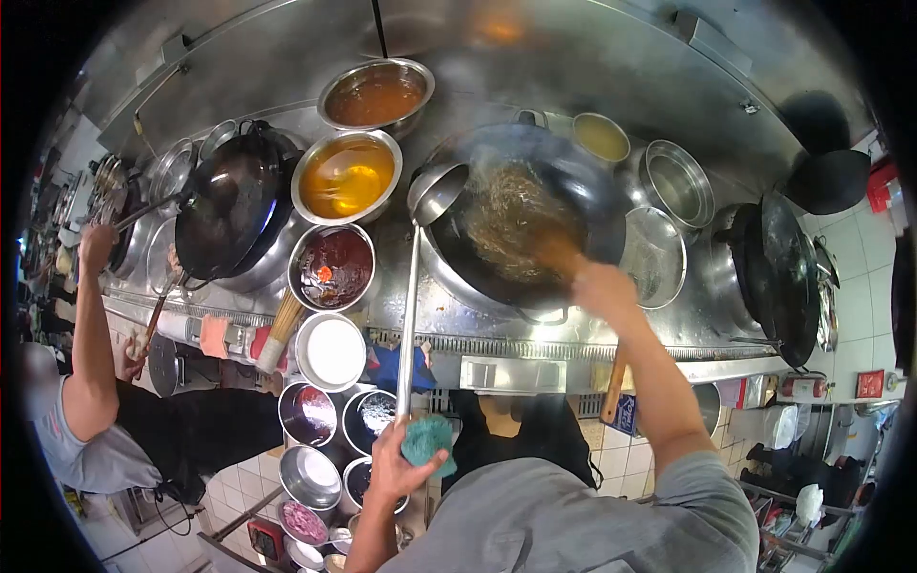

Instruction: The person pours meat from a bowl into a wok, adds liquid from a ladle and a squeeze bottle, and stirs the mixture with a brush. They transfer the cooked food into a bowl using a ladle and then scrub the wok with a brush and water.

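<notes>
My left hand [390,466] is closed around the lower end of a long-handled metal ladle [413,315], with a green scouring pad [428,445] held against the handle by the thumb. The bowl of the ladle hangs over the left rim of a large dark wok [604,205]. Over the wok's right front side, my right hand [604,291] grips a brown wok brush [559,250], smeared by motion. Its tip reaches into swirling brownish water [511,205] in the wok.
Left of the wok stand bowls of orange liquid [377,98], yellow oil [346,177] and dark red sauce [332,267]. A bamboo brush [281,331] leans nearby. To the right are a wire strainer [652,258] and another wok [791,277]. A co-worker [105,420] handles a wok [229,205] at left.
</notes>
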Demonstrator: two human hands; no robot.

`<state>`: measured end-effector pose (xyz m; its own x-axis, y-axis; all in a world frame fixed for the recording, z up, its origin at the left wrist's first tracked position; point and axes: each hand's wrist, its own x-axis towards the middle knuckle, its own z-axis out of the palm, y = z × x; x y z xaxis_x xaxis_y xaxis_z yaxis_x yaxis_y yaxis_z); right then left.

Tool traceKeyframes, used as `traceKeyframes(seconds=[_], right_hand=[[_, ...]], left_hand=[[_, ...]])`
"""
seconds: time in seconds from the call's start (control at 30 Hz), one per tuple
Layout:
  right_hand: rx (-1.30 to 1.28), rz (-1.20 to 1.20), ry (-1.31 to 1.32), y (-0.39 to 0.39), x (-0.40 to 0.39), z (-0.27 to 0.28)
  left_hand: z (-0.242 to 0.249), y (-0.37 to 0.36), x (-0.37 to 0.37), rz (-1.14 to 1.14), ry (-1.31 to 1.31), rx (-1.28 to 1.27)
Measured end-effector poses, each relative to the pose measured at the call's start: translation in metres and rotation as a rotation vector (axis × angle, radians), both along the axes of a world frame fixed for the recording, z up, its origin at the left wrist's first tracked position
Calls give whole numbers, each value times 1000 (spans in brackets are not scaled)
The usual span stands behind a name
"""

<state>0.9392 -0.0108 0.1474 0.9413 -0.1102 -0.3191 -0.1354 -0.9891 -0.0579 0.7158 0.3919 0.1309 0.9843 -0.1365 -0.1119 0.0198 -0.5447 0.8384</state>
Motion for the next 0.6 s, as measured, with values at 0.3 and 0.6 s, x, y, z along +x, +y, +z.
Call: traceKeyframes(seconds=[0.3,0.6], right_hand=[[326,-43,-274,65,93,-42],[365,19,-2,55,74,-12]], left_hand=[[-33,-1,-61,106,64,-60],[-57,-21,-59,197,171,-45]])
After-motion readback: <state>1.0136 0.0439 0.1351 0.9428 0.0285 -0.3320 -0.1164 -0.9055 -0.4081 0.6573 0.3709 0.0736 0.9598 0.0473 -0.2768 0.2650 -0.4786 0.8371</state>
